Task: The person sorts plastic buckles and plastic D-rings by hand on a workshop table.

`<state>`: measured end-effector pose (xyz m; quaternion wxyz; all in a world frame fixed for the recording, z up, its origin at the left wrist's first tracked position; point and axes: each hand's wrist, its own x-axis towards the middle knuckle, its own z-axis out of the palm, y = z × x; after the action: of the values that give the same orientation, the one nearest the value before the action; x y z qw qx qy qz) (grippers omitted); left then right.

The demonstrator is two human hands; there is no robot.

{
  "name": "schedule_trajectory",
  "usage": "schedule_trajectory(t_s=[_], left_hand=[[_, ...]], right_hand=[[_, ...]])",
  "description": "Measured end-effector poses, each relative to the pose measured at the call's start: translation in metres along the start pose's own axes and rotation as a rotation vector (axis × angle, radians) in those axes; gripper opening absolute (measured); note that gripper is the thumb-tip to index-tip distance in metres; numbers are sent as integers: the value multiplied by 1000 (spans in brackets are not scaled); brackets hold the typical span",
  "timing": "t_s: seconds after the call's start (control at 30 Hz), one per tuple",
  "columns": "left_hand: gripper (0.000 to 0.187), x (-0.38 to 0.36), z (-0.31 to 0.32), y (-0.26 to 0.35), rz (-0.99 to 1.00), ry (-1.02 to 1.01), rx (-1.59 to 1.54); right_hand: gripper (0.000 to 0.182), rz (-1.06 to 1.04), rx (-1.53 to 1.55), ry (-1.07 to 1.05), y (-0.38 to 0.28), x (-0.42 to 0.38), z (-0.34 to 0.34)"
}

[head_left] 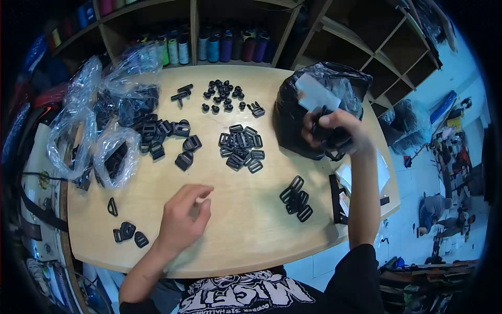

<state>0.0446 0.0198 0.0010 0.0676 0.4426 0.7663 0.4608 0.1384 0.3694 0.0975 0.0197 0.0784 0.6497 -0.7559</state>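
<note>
My right hand is raised in front of the black plastic bag at the table's right. Its fingers close round a bunch of dark pieces that look like black plastic buckles; blur hides their exact shape. Over the front middle of the table hovers my left hand, thumb and fingers apart with nothing between them. Ahead of it lies a pile of black strap sliders. A smaller group of black oval loops rests between my two hands, nearer the right arm.
Black side-release buckles lie left of centre, beside clear plastic bags. Small black cord locks are grouped at the back. Several D-shaped pieces sit front left. Thread spools stand on shelves behind. A white label tops the black bag.
</note>
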Motion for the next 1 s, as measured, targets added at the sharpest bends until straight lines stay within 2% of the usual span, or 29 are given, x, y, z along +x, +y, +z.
schedule_trajectory(t_s=[0.07, 0.13, 0.2, 0.23, 0.27, 0.33, 0.4, 0.5, 0.57, 0.67, 0.7, 0.73, 0.87, 0.9, 0.97, 1.0], left_hand=[[21, 19, -4, 11, -208, 24, -290], [25, 47, -1, 27, -257, 50, -604], [24, 74, 4, 47, -236, 34, -659], [24, 84, 5, 52, -206, -3, -706], [24, 90, 7, 53, -197, -24, -703], [19, 97, 18, 52, -145, -73, -664], [15, 102, 24, 57, -137, -25, -604], [16, 118, 35, 71, -55, -24, -655], [15, 135, 48, 90, 63, 0, -466], [13, 157, 98, 119, 587, -111, -312], [14, 166, 120, 123, 769, -216, -233], [14, 170, 138, 134, 853, -310, -173], [15, 188, 197, 130, 933, -657, -200], [15, 189, 204, 127, 937, -671, -207], [18, 191, 209, 110, 786, -796, 48], [18, 188, 200, 108, 781, -803, 49]], right_hand=[[31, 50, 80, -107, 6, 2, 27], [33, 74, 211, -125, 33, 5, 43], [33, 143, 285, -104, 42, -2, 63], [33, 180, 312, -179, 49, -2, 64], [32, 211, 344, -242, 57, -5, 65], [29, 254, 492, -165, 69, -17, 78], [32, 214, 616, -103, 89, -25, 88], [33, 257, 696, -195, 109, -35, 87], [27, 199, 790, -177, 116, -41, 93], [27, 153, 780, -97, 115, -50, 99], [27, 139, 754, -69, 113, -54, 99], [27, 135, 753, -62, 114, -59, 99], [27, 88, 817, 8, 118, -86, 99], [27, 110, 826, 19, 120, -93, 99], [26, 170, 837, 44, 128, -103, 94], [26, 170, 844, 43, 129, -105, 92]])
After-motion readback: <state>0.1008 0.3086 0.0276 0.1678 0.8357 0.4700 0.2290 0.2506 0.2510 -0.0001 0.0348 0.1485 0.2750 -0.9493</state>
